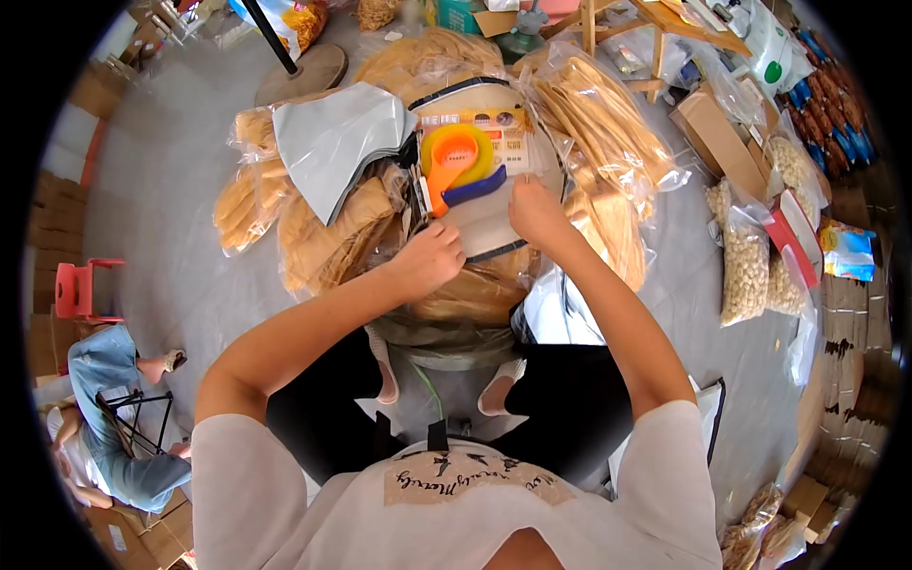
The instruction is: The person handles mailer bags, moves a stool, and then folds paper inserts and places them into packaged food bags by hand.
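Note:
My left hand (429, 256) is closed, fingers pinched together, just below an orange tape dispenser (440, 180) with a yellow tape roll (482, 152) and a blue part. My right hand (537, 211) is closed too, to the right of the dispenser. Whatever either hand may grip is too small or hidden to make out. Both are over a greyish, black-edged flat surface (484, 223). A printed orange and white sheet (515, 133) lies on it beyond the dispenser. Left of it rests a stack of silver-grey bags (332, 142).
Clear bags of long tan dried sticks (608, 123) surround the work surface. Bags of pale round pieces (746, 261) stand at right, near flattened cardboard (845, 332). A black pole on a round base (304, 76) is at upper left. Another person (128, 427) sits at lower left near a red chair (81, 290).

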Demonstrator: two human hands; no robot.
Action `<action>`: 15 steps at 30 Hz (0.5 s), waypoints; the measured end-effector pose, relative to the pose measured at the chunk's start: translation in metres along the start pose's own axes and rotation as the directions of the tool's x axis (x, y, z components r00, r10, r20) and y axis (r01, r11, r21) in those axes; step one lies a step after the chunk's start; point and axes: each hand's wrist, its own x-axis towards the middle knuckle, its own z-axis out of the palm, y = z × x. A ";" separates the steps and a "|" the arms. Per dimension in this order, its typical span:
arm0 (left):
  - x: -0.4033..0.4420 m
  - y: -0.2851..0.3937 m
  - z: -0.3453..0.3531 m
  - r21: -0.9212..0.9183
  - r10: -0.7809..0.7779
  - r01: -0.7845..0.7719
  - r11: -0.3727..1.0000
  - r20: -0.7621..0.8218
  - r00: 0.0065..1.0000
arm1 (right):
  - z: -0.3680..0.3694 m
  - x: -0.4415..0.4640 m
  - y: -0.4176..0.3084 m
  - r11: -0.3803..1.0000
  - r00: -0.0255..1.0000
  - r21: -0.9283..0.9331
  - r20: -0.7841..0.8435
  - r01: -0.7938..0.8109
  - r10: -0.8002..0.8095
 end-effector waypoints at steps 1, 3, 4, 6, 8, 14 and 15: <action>-0.006 0.012 -0.001 -0.011 0.029 -0.029 1.000 0.007 1.000 | 0.012 -0.004 0.006 0.993 0.986 -0.072 0.136 -0.091 0.100; -0.016 0.028 0.000 -0.022 0.053 -0.051 0.998 0.074 0.996 | 0.031 -0.015 0.011 0.973 0.944 -0.151 0.256 -0.172 0.206; -0.021 0.036 0.003 -0.051 0.043 -0.039 0.998 0.079 0.996 | 0.039 -0.023 0.010 0.976 0.965 -0.063 0.149 -0.210 0.218; -0.029 0.054 0.011 -0.076 0.039 -0.032 0.997 0.082 0.996 | 0.048 -0.039 0.002 0.970 0.970 0.031 0.035 -0.241 0.239; -0.038 0.076 0.019 -0.143 -0.031 0.038 0.989 0.055 0.998 | 0.057 -0.054 -0.018 0.937 0.939 0.193 -0.132 -0.291 0.319; -0.064 0.129 0.037 -0.153 0.032 -0.005 0.988 0.173 0.984 | 0.065 -0.102 -0.048 0.893 0.941 -0.317 0.000 0.320 -0.338; -0.071 0.134 0.039 -0.183 0.058 -0.014 0.983 0.238 0.970 | 0.070 -0.110 -0.050 0.894 0.942 -0.315 0.004 0.318 -0.334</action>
